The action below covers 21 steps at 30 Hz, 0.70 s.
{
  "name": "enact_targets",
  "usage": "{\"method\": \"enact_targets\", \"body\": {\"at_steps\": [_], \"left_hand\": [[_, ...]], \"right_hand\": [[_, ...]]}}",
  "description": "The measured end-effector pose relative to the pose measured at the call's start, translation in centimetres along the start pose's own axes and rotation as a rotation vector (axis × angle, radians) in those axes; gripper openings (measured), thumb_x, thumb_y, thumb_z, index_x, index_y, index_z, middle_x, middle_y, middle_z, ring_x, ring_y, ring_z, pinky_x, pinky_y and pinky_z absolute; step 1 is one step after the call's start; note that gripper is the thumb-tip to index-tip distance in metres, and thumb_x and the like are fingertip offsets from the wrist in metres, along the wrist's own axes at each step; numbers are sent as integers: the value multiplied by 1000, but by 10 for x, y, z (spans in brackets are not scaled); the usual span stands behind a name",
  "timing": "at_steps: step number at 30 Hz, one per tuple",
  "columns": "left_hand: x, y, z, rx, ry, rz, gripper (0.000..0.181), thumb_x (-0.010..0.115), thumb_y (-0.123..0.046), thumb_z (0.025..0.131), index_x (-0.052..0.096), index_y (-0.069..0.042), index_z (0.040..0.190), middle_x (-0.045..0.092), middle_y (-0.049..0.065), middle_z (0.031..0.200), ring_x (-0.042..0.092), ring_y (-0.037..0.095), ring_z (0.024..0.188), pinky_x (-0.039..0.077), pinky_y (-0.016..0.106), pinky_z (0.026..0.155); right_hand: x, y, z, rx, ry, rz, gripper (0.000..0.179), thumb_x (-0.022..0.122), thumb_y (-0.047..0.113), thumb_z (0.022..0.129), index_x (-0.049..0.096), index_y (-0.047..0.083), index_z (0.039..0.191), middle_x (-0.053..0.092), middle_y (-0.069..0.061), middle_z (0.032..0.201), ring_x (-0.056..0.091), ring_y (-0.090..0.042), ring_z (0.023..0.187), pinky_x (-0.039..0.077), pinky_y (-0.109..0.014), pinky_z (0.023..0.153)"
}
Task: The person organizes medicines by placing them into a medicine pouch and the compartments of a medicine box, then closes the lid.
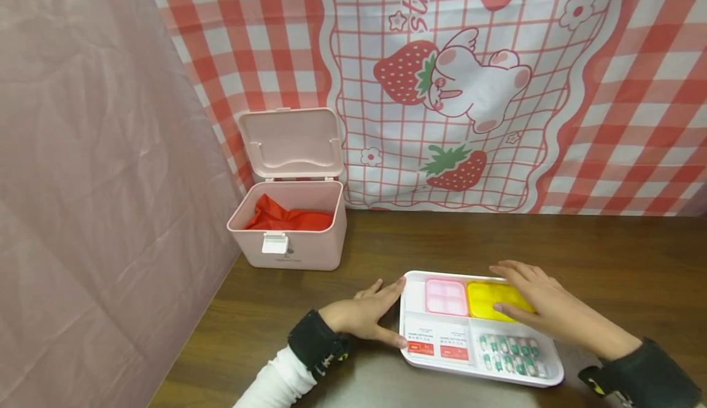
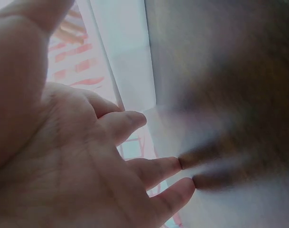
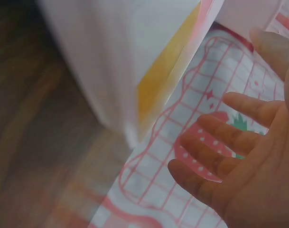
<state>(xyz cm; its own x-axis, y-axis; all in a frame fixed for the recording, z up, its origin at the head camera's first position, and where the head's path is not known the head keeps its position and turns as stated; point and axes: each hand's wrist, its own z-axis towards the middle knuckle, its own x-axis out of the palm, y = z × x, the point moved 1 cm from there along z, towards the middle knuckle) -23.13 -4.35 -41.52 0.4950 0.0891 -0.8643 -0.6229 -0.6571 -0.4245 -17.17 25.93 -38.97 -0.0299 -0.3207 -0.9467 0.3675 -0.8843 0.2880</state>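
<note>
A white divided tray (image 1: 414, 297) lies on the table, holding a pink four-part pill case (image 1: 446, 297), a yellow case (image 1: 488, 300), two cotton pad packets (image 1: 421, 339) and a blister pack (image 1: 510, 354) of green-and-white capsules. At the tray's left end, my left hand (image 1: 361, 313) spreads its fingers, with thumb and index fingertips right at the rim. The left wrist view shows two fingertips of that hand down at the tabletop. My right hand (image 1: 541, 300) reaches across the tray's right end with extended fingers, overlapping the yellow case; its palm (image 3: 258, 175) holds nothing.
A pink lidded box (image 1: 293, 251) stands open at the back left, with red cloth (image 1: 289, 216) inside. Behind the wooden table (image 1: 386, 242) hangs a checked strawberry-print cloth (image 1: 276, 40). A plain pinkish curtain (image 1: 110, 181) borders the left side.
</note>
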Motion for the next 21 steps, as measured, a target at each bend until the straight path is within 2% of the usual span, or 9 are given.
{"method": "enact_targets", "body": {"at_steps": [4,6,11,14,17,21], "left_hand": [[-1,1,0,17,-6,-18,102,66,-49,78,2,-10,147,11,6,154,6,39,139,18,57,108],[-1,1,1,26,-7,-38,103,67,-49,78,2,-9,147,11,6,153,5,39,139,16,57,108],[-2,2,3,6,-13,-41,104,67,-49,77,4,-7,147,10,7,154,7,40,138,17,55,109],[-2,3,2,-34,-17,-18,98,64,-50,79,10,-6,147,12,8,153,7,38,139,18,54,109],[-1,3,1,-63,-16,12,87,60,-53,81,19,-10,146,14,8,153,9,36,139,19,53,109],[1,3,2,-61,-10,26,77,57,-52,84,26,-17,145,15,8,153,10,36,139,20,54,109]], "right_hand": [[4,-11,-15,77,59,5,71,64,47,79,45,0,128,46,-27,127,44,-45,111,39,-64,82],[8,-16,-24,111,101,31,75,62,48,81,40,-5,130,43,-31,128,44,-47,111,40,-62,80],[19,-26,-46,168,133,88,84,59,46,84,27,-12,135,34,-37,133,42,-52,113,40,-63,80],[26,-29,-57,181,150,90,84,58,44,86,23,-14,136,33,-40,133,45,-51,111,41,-62,81],[30,-32,-66,203,214,109,84,54,43,89,18,-16,137,33,-41,132,49,-48,108,43,-59,80],[36,-35,-72,226,268,129,85,51,44,90,15,-16,138,34,-42,130,52,-43,105,46,-55,79]]}}
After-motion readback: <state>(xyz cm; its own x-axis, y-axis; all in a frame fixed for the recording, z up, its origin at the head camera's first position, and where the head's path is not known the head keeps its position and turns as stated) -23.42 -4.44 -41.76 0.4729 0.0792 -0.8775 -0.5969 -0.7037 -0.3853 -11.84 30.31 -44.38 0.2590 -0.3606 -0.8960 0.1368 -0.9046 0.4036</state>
